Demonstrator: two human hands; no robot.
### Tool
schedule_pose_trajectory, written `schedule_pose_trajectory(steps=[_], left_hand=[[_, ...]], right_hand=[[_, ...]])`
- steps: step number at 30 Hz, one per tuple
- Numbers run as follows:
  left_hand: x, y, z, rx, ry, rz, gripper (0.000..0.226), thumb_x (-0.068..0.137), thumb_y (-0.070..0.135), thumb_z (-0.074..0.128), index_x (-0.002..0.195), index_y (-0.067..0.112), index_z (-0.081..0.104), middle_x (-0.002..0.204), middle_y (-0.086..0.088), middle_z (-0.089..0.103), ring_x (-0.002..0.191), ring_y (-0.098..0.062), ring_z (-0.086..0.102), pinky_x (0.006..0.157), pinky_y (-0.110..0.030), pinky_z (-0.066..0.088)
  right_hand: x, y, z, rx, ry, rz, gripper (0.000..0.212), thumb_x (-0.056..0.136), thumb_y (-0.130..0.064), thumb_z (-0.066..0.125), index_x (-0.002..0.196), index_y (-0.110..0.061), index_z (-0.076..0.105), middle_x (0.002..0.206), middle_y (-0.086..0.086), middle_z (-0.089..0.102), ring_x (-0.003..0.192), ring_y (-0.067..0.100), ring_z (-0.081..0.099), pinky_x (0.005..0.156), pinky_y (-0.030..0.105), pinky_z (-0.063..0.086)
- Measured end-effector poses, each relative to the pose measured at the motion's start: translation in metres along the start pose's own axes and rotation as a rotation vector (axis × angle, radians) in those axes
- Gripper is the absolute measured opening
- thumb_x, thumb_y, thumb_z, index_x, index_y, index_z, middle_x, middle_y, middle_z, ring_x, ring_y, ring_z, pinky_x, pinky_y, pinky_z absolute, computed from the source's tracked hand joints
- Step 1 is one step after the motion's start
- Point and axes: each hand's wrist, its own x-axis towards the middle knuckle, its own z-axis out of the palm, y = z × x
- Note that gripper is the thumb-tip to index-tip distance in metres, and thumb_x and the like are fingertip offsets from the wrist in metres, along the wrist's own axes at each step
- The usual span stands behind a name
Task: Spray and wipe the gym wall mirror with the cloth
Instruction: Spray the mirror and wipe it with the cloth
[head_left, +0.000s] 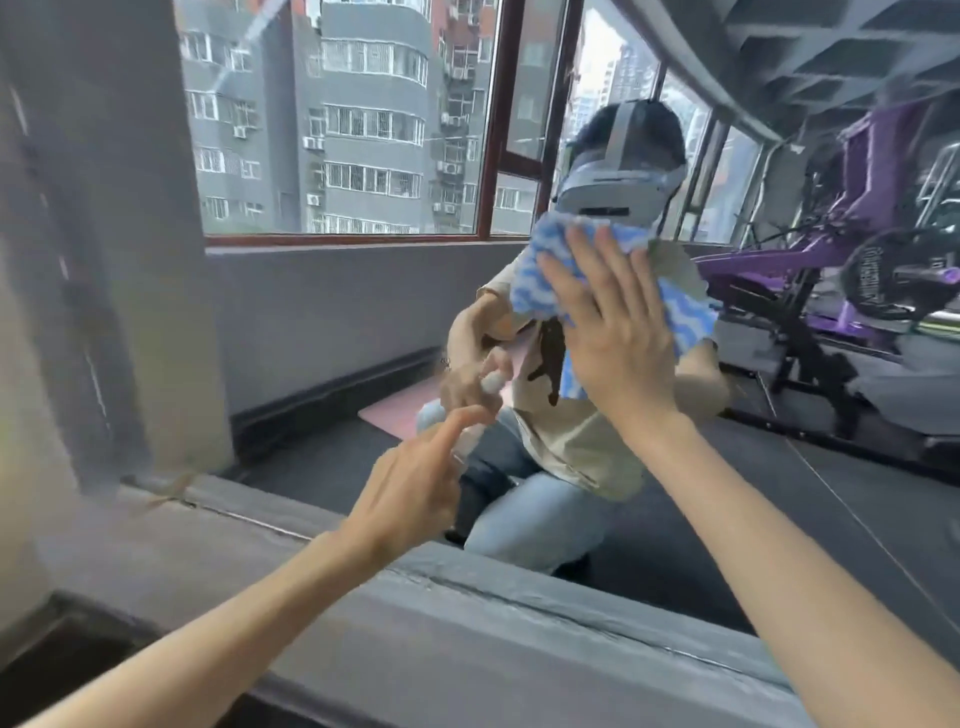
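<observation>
Mirror (363, 338) over grey ledge (519, 649) reflects window (337, 130), purple machine (810, 270); right hand (608, 332) presses cloth (685, 317).

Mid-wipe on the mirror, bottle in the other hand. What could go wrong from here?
1. The right hand only presses the cloth flat against the mirror, no grip; the cloth may slide out and fall.
2. The left hand holds the spray bottle close to the glass, forefinger out; it might knock the mirror or slip.

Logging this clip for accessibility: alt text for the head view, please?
A right hand presses a blue-and-white cloth flat against a wall mirror, while the left hand holds a spray bottle. The mirror reflects the kneeling person and purple gym equipment.
</observation>
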Motion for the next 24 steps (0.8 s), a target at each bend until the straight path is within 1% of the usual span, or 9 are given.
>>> schedule_pose_trajectory(steps=[3, 8, 10, 13, 15, 17, 19, 21, 24], left_hand=[[0.002, 0.001, 0.000, 0.020, -0.080, 0.055, 0.080, 0.068, -0.007, 0.051, 0.122, 0.045, 0.024, 0.068, 0.006, 0.046, 0.066, -0.029, 0.049, 0.064, -0.046, 0.049], [-0.004, 0.005, 0.017, 0.012, -0.057, 0.060, 0.075, 0.070, -0.007, 0.053, 0.119, 0.044, 0.026, 0.098, 0.001, 0.062, 0.078, -0.033, 0.060, 0.068, -0.045, 0.051], [-0.013, -0.006, 0.019, -0.039, -0.039, -0.016, 0.072, 0.068, -0.001, 0.051, 0.120, 0.044, 0.029, 0.080, 0.014, 0.055, 0.065, -0.019, 0.053, 0.065, -0.035, 0.048], [-0.017, -0.026, 0.004, -0.170, 0.119, -0.078, 0.073, 0.063, 0.003, 0.046, 0.122, 0.044, 0.035, 0.054, 0.013, 0.044, 0.049, -0.007, 0.040, 0.053, -0.014, 0.034], [-0.018, -0.040, -0.010, -0.169, 0.264, -0.110, 0.072, 0.066, 0.000, 0.049, 0.124, 0.040, 0.036, 0.055, 0.008, 0.049, 0.047, -0.012, 0.041, 0.050, -0.012, 0.033], [-0.023, -0.050, -0.023, -0.153, 0.362, -0.194, 0.074, 0.069, -0.008, 0.055, 0.125, 0.036, 0.035, 0.060, -0.001, 0.052, 0.053, -0.021, 0.045, 0.053, -0.020, 0.037], [-0.029, -0.056, -0.035, -0.103, 0.338, -0.228, 0.077, 0.069, -0.014, 0.056, 0.126, 0.033, 0.035, 0.062, -0.008, 0.052, 0.056, -0.021, 0.046, 0.055, -0.020, 0.039], [-0.033, -0.063, -0.045, -0.101, 0.329, -0.257, 0.075, 0.071, -0.014, 0.055, 0.129, 0.028, 0.037, 0.063, -0.005, 0.051, 0.054, -0.017, 0.046, 0.056, -0.020, 0.042], [-0.033, -0.068, -0.054, -0.185, 0.394, -0.305, 0.074, 0.071, -0.012, 0.053, 0.127, 0.033, 0.036, 0.068, -0.011, 0.053, 0.054, -0.029, 0.051, 0.062, -0.041, 0.054]], right_hand=[[-0.013, 0.004, -0.004, 0.041, 0.007, -0.097, 0.049, 0.096, -0.004, 0.054, 0.142, -0.017, 0.048, 0.148, 0.007, 0.046, 0.139, 0.025, 0.037, 0.116, 0.043, 0.029], [-0.011, 0.000, -0.005, 0.059, -0.004, -0.035, 0.049, 0.096, -0.002, 0.051, 0.142, -0.018, 0.047, 0.147, 0.007, 0.047, 0.138, 0.025, 0.038, 0.116, 0.045, 0.030], [-0.006, -0.011, 0.000, 0.065, 0.028, 0.036, 0.049, 0.095, -0.001, 0.050, 0.141, -0.018, 0.048, 0.147, 0.007, 0.047, 0.139, 0.025, 0.038, 0.116, 0.045, 0.029], [0.004, -0.057, 0.019, 0.093, 0.055, 0.052, 0.052, 0.095, 0.003, 0.039, 0.142, -0.017, 0.047, 0.147, 0.007, 0.048, 0.138, 0.027, 0.041, 0.119, 0.044, 0.023], [-0.035, -0.098, 0.030, 0.148, -0.062, -0.110, 0.055, 0.093, 0.003, 0.040, 0.144, -0.016, 0.040, 0.148, 0.007, 0.046, 0.138, 0.027, 0.039, 0.122, 0.041, 0.007], [-0.105, -0.132, 0.035, 0.145, -0.294, -0.467, 0.059, 0.086, -0.004, 0.061, 0.141, -0.015, 0.045, 0.148, 0.006, 0.046, 0.137, 0.026, 0.040, 0.122, 0.042, -0.002], [-0.126, -0.140, 0.032, 0.157, -0.422, -0.644, 0.059, 0.078, -0.005, 0.072, 0.134, -0.014, 0.055, 0.140, 0.007, 0.055, 0.130, 0.026, 0.051, 0.121, 0.043, 0.016], [-0.069, -0.135, 0.046, 0.223, -0.275, -0.586, 0.054, 0.082, 0.000, 0.060, 0.134, -0.014, 0.056, 0.134, 0.010, 0.060, 0.122, 0.027, 0.058, 0.106, 0.044, 0.042], [0.034, -0.114, 0.063, 0.125, -0.060, -0.144, 0.057, 0.087, 0.010, 0.036, 0.136, -0.013, 0.056, 0.138, 0.008, 0.056, 0.128, 0.025, 0.053, 0.112, 0.040, 0.033]])
